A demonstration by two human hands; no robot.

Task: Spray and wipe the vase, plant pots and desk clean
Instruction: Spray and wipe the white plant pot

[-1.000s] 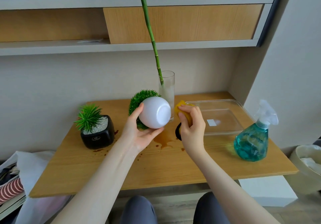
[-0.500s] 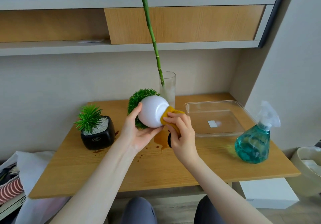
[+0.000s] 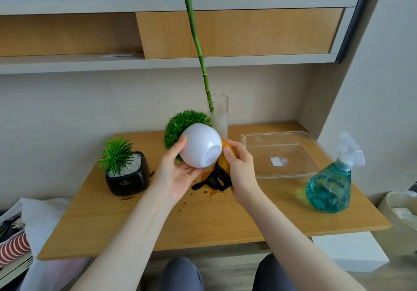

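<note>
my left hand (image 3: 178,175) grips the white round pot (image 3: 200,148) above the desk (image 3: 203,223), tipped sideways so its flat base faces me and its green ball plant (image 3: 181,124) points away. my right hand (image 3: 240,170) is closed on a yellow cloth (image 3: 225,161) pressed against the pot's right side. the pot looks smooth, glossy, unmarked.

A single head-worn wide-angle view is provided. The scene is seen from above the near edge of the bench (image 3: 203,229), facing forward and downward toward the far edge and the wall shelf (image 3: 158,63) behind it. Both forearms are seen at close range; the full bench top is covered.
</note>
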